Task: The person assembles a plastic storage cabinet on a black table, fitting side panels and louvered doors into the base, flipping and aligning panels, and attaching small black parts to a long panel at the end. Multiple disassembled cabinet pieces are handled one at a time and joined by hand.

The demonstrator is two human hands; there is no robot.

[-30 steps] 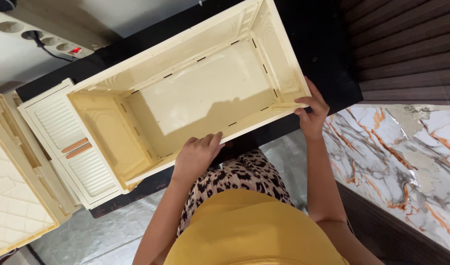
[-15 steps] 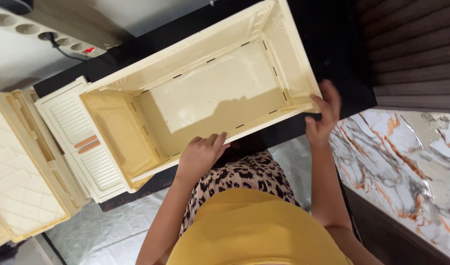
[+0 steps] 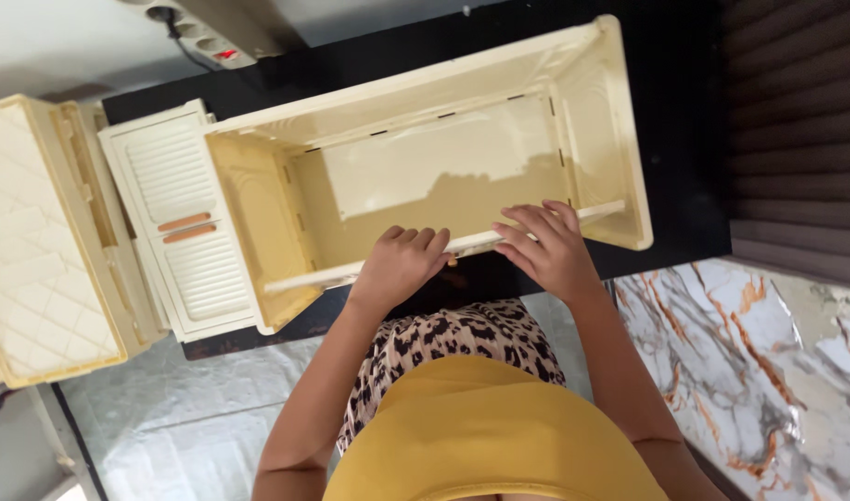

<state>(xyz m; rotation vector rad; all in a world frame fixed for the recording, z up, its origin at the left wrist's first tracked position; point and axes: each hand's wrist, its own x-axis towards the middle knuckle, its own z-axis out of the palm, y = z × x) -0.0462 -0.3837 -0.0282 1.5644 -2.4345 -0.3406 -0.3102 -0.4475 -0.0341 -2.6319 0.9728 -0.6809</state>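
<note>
Crate [image 3: 425,176]: a cream plastic folding box, open at the top, lying across a black table [image 3: 694,186] just ahead of the person; its near long wall is folded down or missing, so only a thin near rail [image 3: 415,255] runs along that side.
Left hand [image 3: 399,267]: fingers curled over the near rail towards its middle, clasping it from above.
Right hand [image 3: 547,249]: fingers spread and laid on the same rail a little to the right, pressing more than gripping (whether the thumb hooks underneath is hidden).
Left flap [image 3: 188,227]: a ribbed end panel with two orange catches, swung outward and lying flat beside the crate.
Second crate [image 3: 40,241]: a similar cream piece, further left, hanging past the table edge.
Power strip [image 3: 216,28]: at the table's far left, its cable near the crate's far corner.
Risk, rail: both hands bear on one slim strip; a hard push could, I judge, bend it or pop it from its corner joints.
Risk, fingers: the left fingers sit where panels hinge, so a wall snapping in could pinch them.
Risk, slide: the crate's near edge sits close to the table's edge; a pull towards the body could tip it off.
Risk, neighbour: a shove leftwards could knock the second crate to the floor.
</note>
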